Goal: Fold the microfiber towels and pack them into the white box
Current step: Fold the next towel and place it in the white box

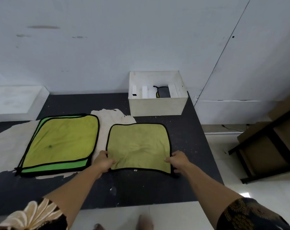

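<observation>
Clearly soft and light, the towel (pixel 138 146) should fold easily; both hands, left hand (pixel 103 161) and right hand (pixel 178 161), pinch its near corners.

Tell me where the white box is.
In the head view, the white box stands at the far right of the dark table, by the wall, just beyond the olive towel gripped by left hand and right hand.

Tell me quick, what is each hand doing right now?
Left hand: closed, pinching the olive towel at its near left edge.
Right hand: closed, pinching the same towel at its near right edge.
</observation>
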Available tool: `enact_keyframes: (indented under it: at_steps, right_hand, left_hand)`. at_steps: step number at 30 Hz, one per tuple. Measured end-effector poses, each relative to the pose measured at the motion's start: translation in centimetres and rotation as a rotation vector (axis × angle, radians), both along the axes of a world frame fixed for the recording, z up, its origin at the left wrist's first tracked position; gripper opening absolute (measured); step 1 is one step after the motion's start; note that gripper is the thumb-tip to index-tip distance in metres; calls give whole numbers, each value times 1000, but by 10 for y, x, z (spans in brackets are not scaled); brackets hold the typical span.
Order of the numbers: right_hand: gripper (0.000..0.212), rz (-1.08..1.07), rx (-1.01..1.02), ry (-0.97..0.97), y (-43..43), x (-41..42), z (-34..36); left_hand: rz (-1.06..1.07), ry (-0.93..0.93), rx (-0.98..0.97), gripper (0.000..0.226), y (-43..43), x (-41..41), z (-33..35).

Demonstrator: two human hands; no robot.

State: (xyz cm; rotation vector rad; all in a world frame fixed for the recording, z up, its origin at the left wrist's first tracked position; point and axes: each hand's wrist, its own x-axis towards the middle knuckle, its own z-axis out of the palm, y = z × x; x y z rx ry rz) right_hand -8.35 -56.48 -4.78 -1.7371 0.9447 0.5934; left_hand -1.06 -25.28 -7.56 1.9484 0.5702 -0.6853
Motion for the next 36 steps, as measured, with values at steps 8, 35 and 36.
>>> enact_keyframes:
  at_steps: [8,35,36]
  right_hand:
    - [12,-83,-106,19,-5,3,5]
    - [48,992,-697,-374,64,7,6]
    - [53,1029,-692,-367,66,5,1]
  left_hand:
    - [-40,-143,144,9,4,-4,7]
    - [-863,-310,829,79,-25,-34,13]
    - [-875,-283,838,84,-23,-35,10]
